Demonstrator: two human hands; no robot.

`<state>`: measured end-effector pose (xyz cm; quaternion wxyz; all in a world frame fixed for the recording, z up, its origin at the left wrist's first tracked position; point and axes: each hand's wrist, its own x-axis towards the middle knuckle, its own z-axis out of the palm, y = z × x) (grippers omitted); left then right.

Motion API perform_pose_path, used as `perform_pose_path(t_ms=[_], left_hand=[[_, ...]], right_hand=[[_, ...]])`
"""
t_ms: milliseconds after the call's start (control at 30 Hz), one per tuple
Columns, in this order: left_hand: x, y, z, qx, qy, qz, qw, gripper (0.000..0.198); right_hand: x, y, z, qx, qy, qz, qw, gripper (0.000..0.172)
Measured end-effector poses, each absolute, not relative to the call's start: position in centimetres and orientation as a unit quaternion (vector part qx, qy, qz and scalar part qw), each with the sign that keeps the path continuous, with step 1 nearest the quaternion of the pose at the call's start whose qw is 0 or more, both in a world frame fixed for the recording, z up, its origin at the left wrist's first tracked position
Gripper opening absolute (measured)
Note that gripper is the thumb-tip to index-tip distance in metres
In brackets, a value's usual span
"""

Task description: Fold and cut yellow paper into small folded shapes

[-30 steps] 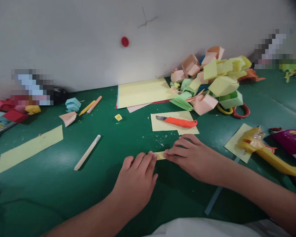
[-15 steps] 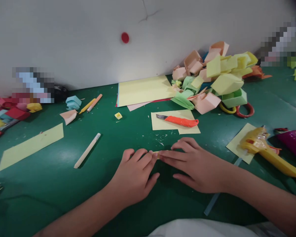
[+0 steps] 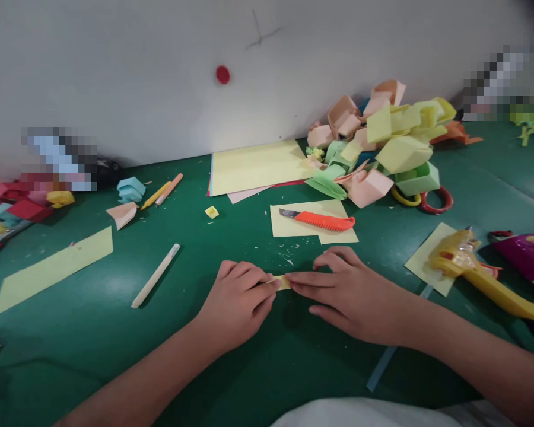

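A small folded yellow paper strip [image 3: 283, 282] lies on the green table between my hands, its two ends hidden under the fingers. My left hand [image 3: 240, 301] is closed on its left end, with thumb and fingertips together. Stretched out flat, the fingers of my right hand [image 3: 351, 293] rest their tips on the right end, and the thumb is apart from them. Beyond the hands, an orange utility knife [image 3: 324, 220], blade out, lies on a piece of yellow paper [image 3: 285, 226]. A tiny yellow folded piece [image 3: 212, 212] sits further left.
A yellow glue gun [image 3: 485, 276] rests on paper at right, a clear glue stick [image 3: 381, 367] under my right forearm. Folded paper pieces [image 3: 404, 151] heap by the scissors [image 3: 440, 200]. Paper sheets [image 3: 258, 166] lie against the white wall [image 3: 160, 77]. A pale stick [image 3: 155, 276] and yellow strip [image 3: 56, 270] are left.
My left thumb has moved up against the fingers, and the left hand has closed more round the strip. More of the yellow strip shows between the hands. The view has shifted slightly.
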<state>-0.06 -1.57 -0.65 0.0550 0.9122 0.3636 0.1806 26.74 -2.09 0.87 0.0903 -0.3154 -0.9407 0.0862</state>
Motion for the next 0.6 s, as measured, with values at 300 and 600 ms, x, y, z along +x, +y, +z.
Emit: perform_pose_path(t_ms=[300, 600], left_hand=[[-0.03, -1.2, -0.6, 0.89, 0.383, 0.232, 0.083, 0.015], [-0.55, -1.13, -0.71, 0.896, 0.381, 0.218, 0.072, 0.024]], right_hand=[[27.69, -1.71, 1.29, -0.334, -0.928, 0.13, 0.103, 0.032], [27.04, -1.46, 0.58, -0.31, -0.929, 0.111, 0.168, 0.03]])
